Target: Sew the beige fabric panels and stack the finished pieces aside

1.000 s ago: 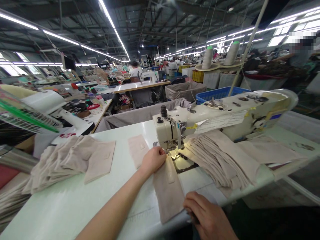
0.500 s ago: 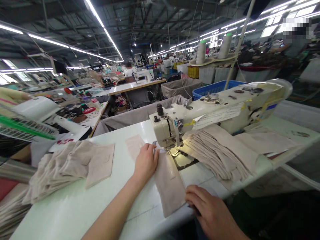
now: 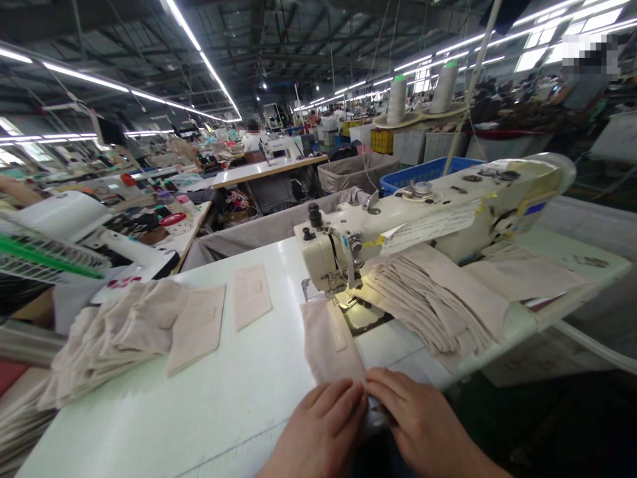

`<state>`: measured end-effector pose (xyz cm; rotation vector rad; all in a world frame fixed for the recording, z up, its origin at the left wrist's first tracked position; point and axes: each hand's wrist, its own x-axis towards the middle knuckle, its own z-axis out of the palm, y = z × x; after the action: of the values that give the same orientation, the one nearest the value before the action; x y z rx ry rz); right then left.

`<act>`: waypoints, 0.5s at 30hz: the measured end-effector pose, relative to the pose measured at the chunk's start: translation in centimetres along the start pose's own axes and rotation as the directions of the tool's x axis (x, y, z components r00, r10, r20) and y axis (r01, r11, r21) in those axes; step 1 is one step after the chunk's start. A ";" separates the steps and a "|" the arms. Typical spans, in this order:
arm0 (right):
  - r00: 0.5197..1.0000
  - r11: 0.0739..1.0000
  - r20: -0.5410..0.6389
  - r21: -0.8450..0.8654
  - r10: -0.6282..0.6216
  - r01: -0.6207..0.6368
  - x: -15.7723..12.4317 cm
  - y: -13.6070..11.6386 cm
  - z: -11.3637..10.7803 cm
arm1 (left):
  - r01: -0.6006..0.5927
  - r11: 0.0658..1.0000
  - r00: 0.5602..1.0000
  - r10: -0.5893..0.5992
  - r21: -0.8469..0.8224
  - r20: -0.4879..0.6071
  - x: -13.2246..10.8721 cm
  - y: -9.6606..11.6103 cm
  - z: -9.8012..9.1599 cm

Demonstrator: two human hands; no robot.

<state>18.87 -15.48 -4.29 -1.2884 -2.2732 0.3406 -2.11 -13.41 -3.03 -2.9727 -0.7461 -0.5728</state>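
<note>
The left hand (image 3: 331,418) and right hand (image 3: 411,406) are grasping the near end of a beige panel (image 3: 328,338) that is lying beside the sewing machine's (image 3: 323,262) foot (probably light, limp; edges are suiting fingertips best).

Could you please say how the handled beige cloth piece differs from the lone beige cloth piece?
Both hands touch the handled piece; the lone piece lies untouched. The handled piece sits by the cream sewing machine, the lone piece farther left. Both carry a small beige patch.
</note>
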 end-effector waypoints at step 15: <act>0.997 0.998 0.022 0.009 0.067 -0.068 2.9 0.4 0.1 | 0.115 0.987 0.987 -0.100 -0.113 0.127 2.0 -1.9 -2.5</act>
<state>17.88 -12.80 -3.70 -1.3654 -2.2472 0.3903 -2.20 -11.14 -0.11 -3.1166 -0.9185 -0.4613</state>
